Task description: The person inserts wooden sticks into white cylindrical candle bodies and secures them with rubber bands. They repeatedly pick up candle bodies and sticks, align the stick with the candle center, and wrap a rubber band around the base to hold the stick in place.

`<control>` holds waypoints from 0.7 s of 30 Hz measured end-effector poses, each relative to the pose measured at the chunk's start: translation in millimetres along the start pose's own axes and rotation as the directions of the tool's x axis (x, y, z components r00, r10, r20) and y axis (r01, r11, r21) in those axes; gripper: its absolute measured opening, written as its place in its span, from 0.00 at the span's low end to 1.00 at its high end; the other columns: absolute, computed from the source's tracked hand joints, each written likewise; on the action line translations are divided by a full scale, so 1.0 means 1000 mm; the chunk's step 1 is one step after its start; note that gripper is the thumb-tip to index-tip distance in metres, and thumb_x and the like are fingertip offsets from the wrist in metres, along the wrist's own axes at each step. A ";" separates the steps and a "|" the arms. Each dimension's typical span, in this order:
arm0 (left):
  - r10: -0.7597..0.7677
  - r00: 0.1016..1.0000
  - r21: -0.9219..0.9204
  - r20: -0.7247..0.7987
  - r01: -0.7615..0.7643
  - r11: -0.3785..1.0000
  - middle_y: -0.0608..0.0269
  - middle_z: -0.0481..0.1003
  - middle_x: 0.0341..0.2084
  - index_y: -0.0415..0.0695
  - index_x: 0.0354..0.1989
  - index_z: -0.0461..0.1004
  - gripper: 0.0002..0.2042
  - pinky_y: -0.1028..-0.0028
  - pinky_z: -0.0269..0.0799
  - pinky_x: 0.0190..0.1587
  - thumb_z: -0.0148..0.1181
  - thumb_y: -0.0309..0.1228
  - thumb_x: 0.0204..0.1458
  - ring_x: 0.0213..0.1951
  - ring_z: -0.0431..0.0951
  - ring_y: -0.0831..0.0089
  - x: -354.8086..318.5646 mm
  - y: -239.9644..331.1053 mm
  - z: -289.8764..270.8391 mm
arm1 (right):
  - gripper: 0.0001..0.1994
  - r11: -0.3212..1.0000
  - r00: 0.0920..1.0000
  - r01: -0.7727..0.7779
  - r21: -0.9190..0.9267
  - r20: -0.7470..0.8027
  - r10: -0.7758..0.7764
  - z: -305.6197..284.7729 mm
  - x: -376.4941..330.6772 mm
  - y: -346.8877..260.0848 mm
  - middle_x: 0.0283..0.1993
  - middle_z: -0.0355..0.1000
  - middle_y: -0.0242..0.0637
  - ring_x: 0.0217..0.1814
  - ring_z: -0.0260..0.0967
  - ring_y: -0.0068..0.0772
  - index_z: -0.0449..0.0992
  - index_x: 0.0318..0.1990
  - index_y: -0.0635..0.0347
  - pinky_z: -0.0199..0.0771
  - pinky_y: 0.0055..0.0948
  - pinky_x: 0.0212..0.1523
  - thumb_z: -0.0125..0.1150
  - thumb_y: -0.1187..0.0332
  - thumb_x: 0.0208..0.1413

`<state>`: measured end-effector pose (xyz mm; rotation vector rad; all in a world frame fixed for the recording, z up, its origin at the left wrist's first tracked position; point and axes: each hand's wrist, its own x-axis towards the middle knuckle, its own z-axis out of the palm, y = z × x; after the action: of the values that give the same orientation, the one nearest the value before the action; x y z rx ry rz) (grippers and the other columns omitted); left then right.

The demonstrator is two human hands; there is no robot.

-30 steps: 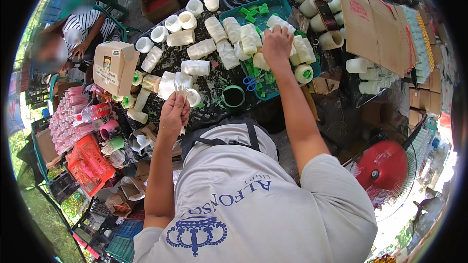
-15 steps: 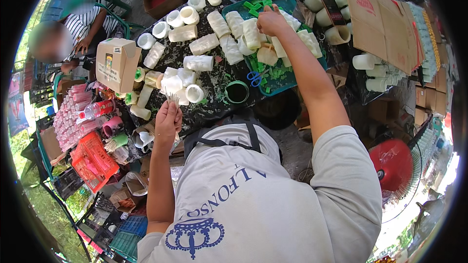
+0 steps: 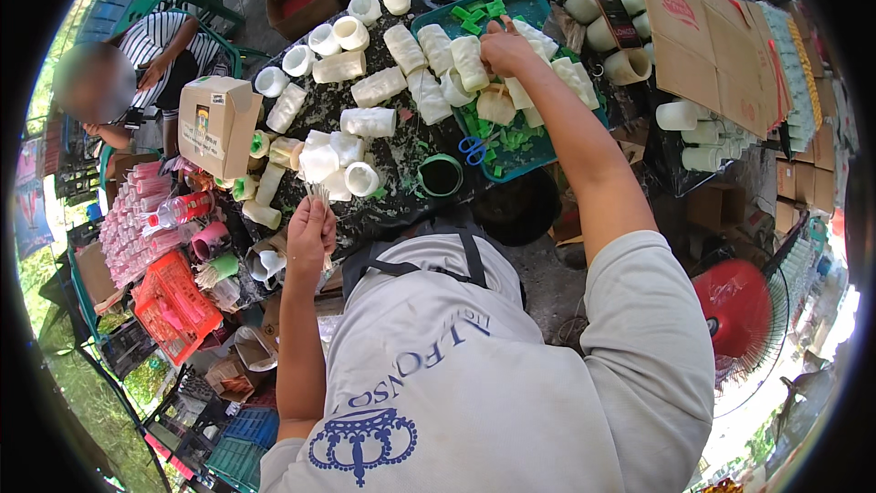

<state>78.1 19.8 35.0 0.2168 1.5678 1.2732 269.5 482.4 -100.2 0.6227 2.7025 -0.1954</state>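
My left hand [image 3: 311, 228] is closed on a bunch of thin pale wicks [image 3: 317, 192], their ends fanning upward near a heap of white wax candles [image 3: 319, 161]. At the far side, my right hand [image 3: 505, 47] is over a teal tray [image 3: 534, 2], with its fingers bent together; what they hold, if anything, is too small to make out. Green pieces [image 3: 476, 16] lie in the tray by those fingers. White wax cylinders [image 3: 470, 64] lie just left of the right hand, partly over the tray. Blue-handled scissors [image 3: 473, 150] rest at the tray's near left corner.
A dark green cup [image 3: 442, 174] stands near the table's front edge. More white cylinders [image 3: 351, 34] stand at the back left, beyond a cardboard box [image 3: 219, 126]. A phone [image 3: 618, 18] lies on cups at right. Another person [image 3: 169, 59] sits at far left; a red fan [image 3: 733, 309] stands at right.
My right hand has shifted slightly toward me over the tray. My left hand has moved slightly left and down, still holding the wicks. The seated person's arm has changed position.
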 end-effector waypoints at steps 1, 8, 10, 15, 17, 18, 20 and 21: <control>0.001 1.000 0.000 0.000 -0.001 1.000 0.76 0.62 0.23 0.49 0.38 0.65 0.14 0.83 0.53 0.21 0.49 0.44 0.76 0.20 0.58 0.88 -0.001 0.000 0.000 | 0.09 1.000 1.000 -0.005 0.003 -0.014 0.005 0.001 0.001 0.001 0.49 0.83 0.34 0.69 0.66 0.45 0.91 0.37 0.49 0.42 0.57 0.83 0.74 0.69 0.46; -0.013 0.996 0.078 -0.089 0.020 0.997 0.76 0.65 0.23 0.51 0.40 0.69 0.14 0.81 0.56 0.19 0.51 0.46 0.75 0.19 0.60 0.86 -0.003 -0.007 0.001 | 0.12 0.992 0.987 -0.100 -0.075 -0.131 0.090 0.004 0.001 -0.008 0.55 0.80 0.41 0.77 0.62 0.47 0.88 0.42 0.56 0.36 0.57 0.84 0.68 0.67 0.49; 0.100 0.994 0.104 -0.048 -0.095 0.990 0.74 0.68 0.27 0.49 0.45 0.70 0.12 0.82 0.59 0.22 0.50 0.44 0.75 0.23 0.63 0.86 0.000 -0.010 0.005 | 0.11 0.992 0.986 -0.123 -0.029 -0.117 0.119 -0.041 -0.027 -0.036 0.53 0.79 0.39 0.75 0.61 0.47 0.89 0.40 0.52 0.38 0.60 0.81 0.71 0.63 0.51; 0.142 0.990 0.061 0.023 -0.143 0.988 0.74 0.67 0.28 0.46 0.47 0.68 0.10 0.80 0.58 0.25 0.50 0.40 0.76 0.25 0.63 0.86 0.005 0.008 0.027 | 0.11 0.721 0.885 0.264 0.640 -0.458 0.082 -0.087 -0.080 -0.146 0.34 0.81 0.40 0.39 0.78 0.44 0.86 0.41 0.61 0.74 0.46 0.48 0.73 0.62 0.58; 0.160 0.986 -0.022 0.037 -0.160 0.987 0.74 0.66 0.27 0.46 0.47 0.67 0.09 0.80 0.57 0.24 0.49 0.38 0.76 0.24 0.62 0.85 0.011 0.009 0.036 | 0.12 0.279 0.965 0.262 0.924 -0.251 -0.074 -0.112 -0.109 -0.217 0.38 0.84 0.38 0.38 0.76 0.26 0.85 0.45 0.66 0.76 0.29 0.45 0.73 0.65 0.62; 0.191 0.981 -0.020 0.025 -0.190 0.982 0.74 0.65 0.27 0.46 0.47 0.67 0.09 0.80 0.57 0.24 0.50 0.38 0.76 0.24 0.61 0.85 0.011 0.012 0.044 | 0.12 0.232 0.958 0.285 0.930 -0.264 -0.115 -0.117 -0.117 -0.235 0.39 0.83 0.37 0.40 0.76 0.22 0.85 0.45 0.67 0.76 0.27 0.46 0.74 0.66 0.62; 0.253 0.967 -0.093 0.027 -0.250 0.964 0.75 0.64 0.25 0.46 0.47 0.67 0.09 0.81 0.56 0.24 0.50 0.38 0.76 0.22 0.59 0.86 0.014 0.021 0.057 | 0.11 0.155 0.933 0.356 0.922 -0.359 -0.006 -0.114 -0.118 -0.258 0.38 0.83 0.36 0.40 0.76 0.22 0.84 0.43 0.68 0.76 0.27 0.46 0.74 0.67 0.62; 0.257 0.966 -0.148 0.035 -0.249 0.957 0.75 0.64 0.26 0.46 0.47 0.67 0.09 0.81 0.56 0.24 0.51 0.38 0.76 0.22 0.59 0.86 0.015 0.021 0.060 | 0.10 0.137 0.933 0.345 0.929 -0.355 0.056 -0.113 -0.116 -0.261 0.38 0.84 0.35 0.39 0.76 0.21 0.85 0.42 0.68 0.75 0.27 0.45 0.74 0.68 0.62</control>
<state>109.7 74.9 50.0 0.3667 1.4282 1.5599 214.9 227.3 62.0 0.6923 2.5003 -2.3085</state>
